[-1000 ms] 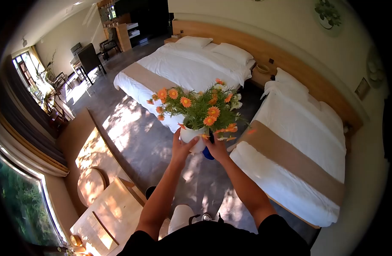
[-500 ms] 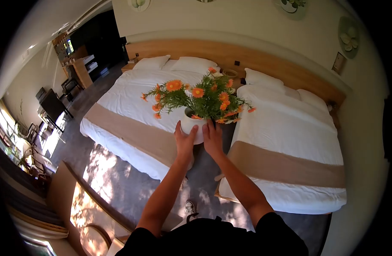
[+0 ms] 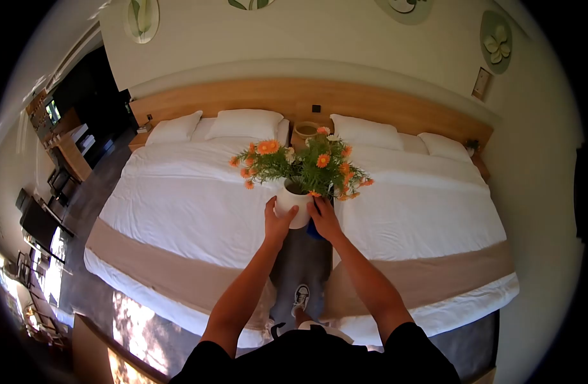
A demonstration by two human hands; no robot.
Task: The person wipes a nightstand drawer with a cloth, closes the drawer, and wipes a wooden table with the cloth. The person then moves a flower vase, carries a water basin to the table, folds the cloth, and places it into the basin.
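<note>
Left hand (image 3: 278, 221): curled partway round its side of the white pot (image 3: 296, 203), thumb laid over the front; it has a real grip.
Right hand (image 3: 324, 217): cupped against the opposite side, thumb on the pot too, fingers bent; just below it shows something dark blue (image 3: 314, 231), and I can't make out what.
Arms: both reach well forward, the left forearm (image 3: 246, 294) and right forearm (image 3: 369, 285) slanting inward from black sleeves (image 3: 410, 349) until the hands nearly meet.
Pot: upright between the two palms, held up in front of the person, lined up with the gap between the left bed (image 3: 185, 195) and right bed (image 3: 422, 205).
Flowers: orange blooms (image 3: 323, 160) and feathery greenery (image 3: 278, 168) spill out past the rim on both sides, above the hands.
Sneaker (image 3: 301, 296): on the grey floor (image 3: 297, 259), down in that gap.
</note>
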